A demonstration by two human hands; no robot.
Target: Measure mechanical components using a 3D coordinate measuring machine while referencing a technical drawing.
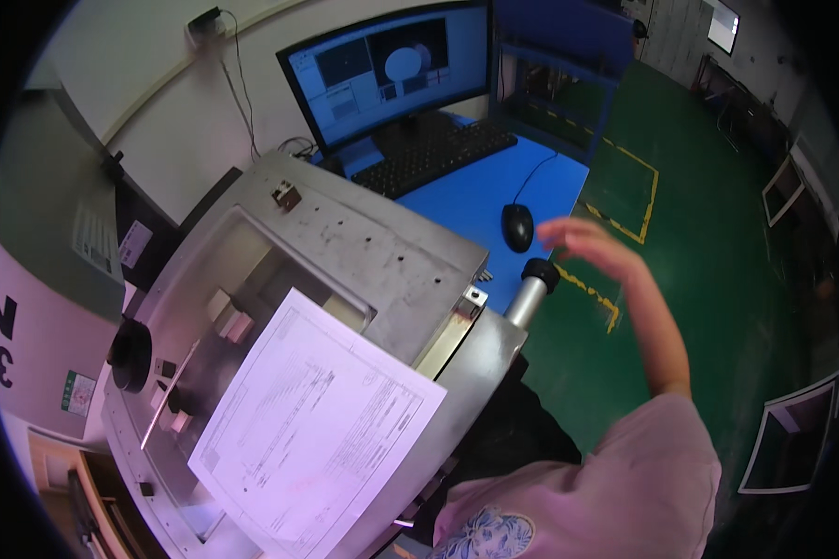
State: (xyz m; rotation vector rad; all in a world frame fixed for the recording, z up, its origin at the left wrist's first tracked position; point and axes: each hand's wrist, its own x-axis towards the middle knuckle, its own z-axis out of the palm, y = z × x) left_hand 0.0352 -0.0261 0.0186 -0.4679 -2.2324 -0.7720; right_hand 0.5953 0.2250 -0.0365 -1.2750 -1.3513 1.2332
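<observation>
My right hand (pixel 587 247) is raised just right of a black computer mouse (pixel 517 227), above the black knob (pixel 541 273) on the end of a metal cylinder. Its fingers stretch out toward the mouse and are slightly blurred; nothing shows in them. The mouse lies on a blue desk top (pixel 447 219), its cable running back. Left of my body, a printed drawing sheet (pixel 317 429) rests across the metal machine stage (pixel 382 247) and its glass window. My left hand is out of view.
A black keyboard (pixel 438 156) sits before a lit monitor (pixel 391 70) at the back. Small blocks (pixel 233 321) and a thin rod (pixel 170 396) lie on the stage left of the sheet. The green floor (pixel 569 373) has yellow lines; a white frame (pixel 792 433) stands right.
</observation>
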